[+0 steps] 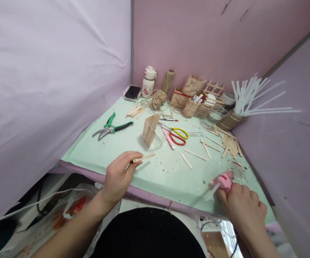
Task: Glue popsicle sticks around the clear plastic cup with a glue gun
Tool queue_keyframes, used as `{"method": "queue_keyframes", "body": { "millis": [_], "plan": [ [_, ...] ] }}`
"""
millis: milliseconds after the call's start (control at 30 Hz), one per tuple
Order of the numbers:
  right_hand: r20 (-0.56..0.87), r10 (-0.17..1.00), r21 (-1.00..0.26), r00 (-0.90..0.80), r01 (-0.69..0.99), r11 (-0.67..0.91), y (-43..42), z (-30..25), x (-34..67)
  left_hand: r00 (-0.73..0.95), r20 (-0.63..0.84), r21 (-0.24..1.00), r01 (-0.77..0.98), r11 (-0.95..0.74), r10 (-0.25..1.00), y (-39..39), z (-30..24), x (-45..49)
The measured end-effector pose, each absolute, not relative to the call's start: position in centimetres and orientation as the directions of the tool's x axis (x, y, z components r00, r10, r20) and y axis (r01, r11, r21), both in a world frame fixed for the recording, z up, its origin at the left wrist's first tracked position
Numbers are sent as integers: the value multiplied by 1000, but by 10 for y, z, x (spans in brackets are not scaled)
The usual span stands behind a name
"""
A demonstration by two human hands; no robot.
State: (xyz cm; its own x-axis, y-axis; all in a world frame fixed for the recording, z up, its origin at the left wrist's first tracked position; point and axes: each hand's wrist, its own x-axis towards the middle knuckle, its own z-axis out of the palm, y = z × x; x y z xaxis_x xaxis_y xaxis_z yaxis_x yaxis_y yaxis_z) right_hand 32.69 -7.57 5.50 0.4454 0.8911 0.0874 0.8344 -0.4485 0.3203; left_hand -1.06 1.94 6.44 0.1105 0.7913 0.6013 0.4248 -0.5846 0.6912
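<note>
My left hand (121, 173) pinches a short wooden craft stick (147, 157) between thumb and fingers, just above the table's front edge. At the front right, my right hand (242, 202) is wrapped round a pink glue gun (225, 181), with a translucent glue stick (212, 191) jutting from it toward the left. Beyond my left hand, a panel of joined craft sticks (151, 130) leans upright on a clear plastic cup (156, 142). Loose craft sticks (195, 154) lie on the table between my hands and farther right.
Pruning shears (111, 127) lie at left. Scissors (175, 134) and a pink cutter (168, 139) sit mid-table. Along the back stand a bottle (148, 84), twine (159, 99), a marker holder (191, 107) and a container of white glue sticks (231, 119). A phone (132, 92) is at back left.
</note>
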Motion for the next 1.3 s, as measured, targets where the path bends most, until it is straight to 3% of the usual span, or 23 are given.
{"method": "queue_keyframes", "body": {
  "millis": [167, 233, 300, 367, 467, 600, 867, 1200, 1300],
  "plan": [
    [12, 900, 299, 437, 857, -420, -90, 41, 345, 138, 606, 640, 499, -584, 783, 39, 82, -3],
    [68, 922, 300, 381, 874, -383, -89, 48, 348, 155, 630, 602, 520, -605, 761, 43, 84, -1],
    [227, 936, 265, 268, 908, -324, -83, 65, 339, 186, 661, 556, 531, -640, 727, 46, 85, 2],
    [424, 901, 117, 92, 981, -155, -70, 90, 313, 223, 696, 494, 541, -681, 682, 47, 85, 4],
    [561, 816, -103, -136, 967, 232, -43, 127, 251, 276, 747, 376, 575, -727, 605, 47, 84, 9],
    [635, 745, -212, -202, 882, 420, -3, 148, 180, 318, 780, 265, 613, -745, 539, 48, 85, 12],
    [630, 746, -180, -217, 893, 412, 23, 130, 158, 346, 784, 226, 613, -757, 515, 55, 77, 15],
    [598, 797, -240, -84, 930, 278, 35, 137, 180, 364, 629, 521, 459, -719, 687, 90, 128, -28],
    [563, 811, -149, -159, 946, 288, 35, 142, 183, 207, 676, 563, 475, -676, 708, 105, 142, -37]
  ]
}}
